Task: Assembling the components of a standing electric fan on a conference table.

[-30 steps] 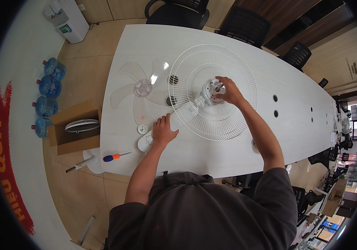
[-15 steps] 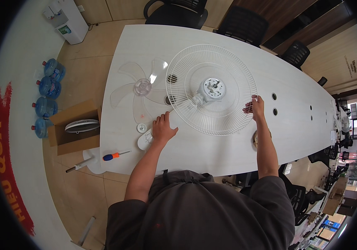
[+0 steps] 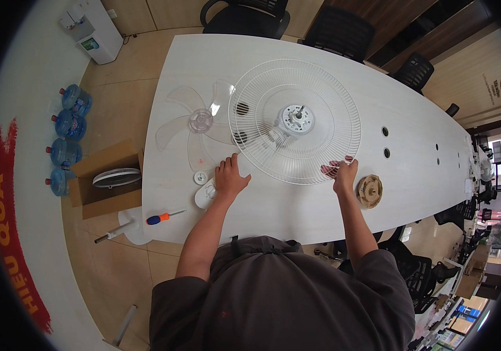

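Note:
A white wire fan grille (image 3: 321, 76) sits around the motor hub (image 3: 297, 119) of a fan lying on the table, its shaft in the middle. My right hand (image 3: 344, 174) is closed on the grille's near right rim, its fingertips showing through the wires. My left hand (image 3: 232, 177) is curled over the white fan body between the motor and its rounded end (image 3: 205, 194); its underside is hidden. Beyond this hand lies a clear fan blade (image 3: 201, 121). A small white round cap (image 3: 201, 177) rests beside the rounded end.
A screwdriver (image 3: 165, 217) lies at the near left of the white table (image 3: 297, 213). A tan round piece (image 3: 370, 191) sits right of my right hand. Past the left edge are an open carton (image 3: 107, 205) holding another grille, a white stand base (image 3: 136, 228) and blue water bottles (image 3: 66, 151).
My right hand has slid along the rim toward me and to the left, uncovering the tan round piece. The grille has shifted slightly left and away. My left hand stays nearly in place.

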`<move>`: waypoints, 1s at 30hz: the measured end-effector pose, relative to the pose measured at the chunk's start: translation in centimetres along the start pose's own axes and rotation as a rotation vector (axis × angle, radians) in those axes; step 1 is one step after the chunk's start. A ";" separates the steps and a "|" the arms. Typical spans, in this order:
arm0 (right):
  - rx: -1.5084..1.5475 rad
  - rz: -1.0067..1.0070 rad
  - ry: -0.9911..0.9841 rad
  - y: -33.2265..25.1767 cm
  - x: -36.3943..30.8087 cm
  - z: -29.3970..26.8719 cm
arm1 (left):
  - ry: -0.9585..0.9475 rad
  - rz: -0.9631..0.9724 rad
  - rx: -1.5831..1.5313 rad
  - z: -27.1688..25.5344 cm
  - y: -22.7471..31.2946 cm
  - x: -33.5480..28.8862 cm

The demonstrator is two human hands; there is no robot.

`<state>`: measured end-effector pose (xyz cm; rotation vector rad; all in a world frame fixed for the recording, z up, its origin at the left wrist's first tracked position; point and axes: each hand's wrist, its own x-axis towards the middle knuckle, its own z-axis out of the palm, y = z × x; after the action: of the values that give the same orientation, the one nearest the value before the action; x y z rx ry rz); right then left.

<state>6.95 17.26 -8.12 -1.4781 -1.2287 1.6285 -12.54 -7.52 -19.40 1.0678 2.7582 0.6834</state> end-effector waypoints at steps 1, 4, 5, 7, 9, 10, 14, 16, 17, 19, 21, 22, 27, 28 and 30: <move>0.004 -0.001 0.005 0.8 -0.5 0.0 | 0.002 0.004 0.002 0.0 0.2 0.1; 0.181 -0.024 0.047 3.0 -2.4 0.2 | -0.010 0.014 0.022 0.1 0.4 -0.1; 0.183 -0.022 0.050 3.5 -3.5 0.6 | -0.012 0.017 0.023 0.2 0.4 -0.2; 0.258 0.002 0.074 4.5 -5.5 1.4 | -0.015 0.015 0.033 0.4 0.5 -0.3; 0.287 0.023 0.052 5.6 -6.6 1.5 | -0.014 0.020 0.036 0.4 0.6 -0.3; 0.288 -0.017 0.048 6.3 -6.9 1.6 | -0.011 0.022 0.037 0.4 0.6 -0.3; 0.199 0.006 -0.001 5.9 -8.6 1.2 | -0.008 0.027 0.047 0.4 0.5 -0.5; 0.129 0.056 -0.028 6.3 -8.1 0.0 | 0.005 0.041 0.041 0.5 0.6 -0.4; -0.124 -0.159 0.011 7.9 -6.7 -1.2 | 0.007 0.044 0.040 0.4 0.7 -0.4; -0.380 -0.373 0.038 7.1 -5.6 -2.2 | -0.006 0.037 0.038 0.4 0.5 -0.6; -1.000 -0.942 0.373 3.1 -4.6 -1.7 | -0.012 0.024 0.044 0.3 0.4 -0.4; -0.962 -0.943 0.242 2.2 -2.9 -1.4 | -0.027 0.025 0.046 0.3 0.6 -0.5; -0.633 -0.495 -0.319 -2.1 3.2 7.7 | -0.024 0.028 0.061 0.5 0.4 -0.4; -0.632 -0.497 -0.322 -1.3 4.4 8.9 | -0.031 0.019 0.067 0.5 0.4 -0.5; -0.829 -0.716 -0.230 0.6 7.1 10.6 | -0.071 0.000 0.059 -0.2 1.2 -0.3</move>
<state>-4.61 20.95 -12.08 -1.0320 -2.4022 0.8275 -11.68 -7.01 -18.67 1.0816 2.7333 0.5564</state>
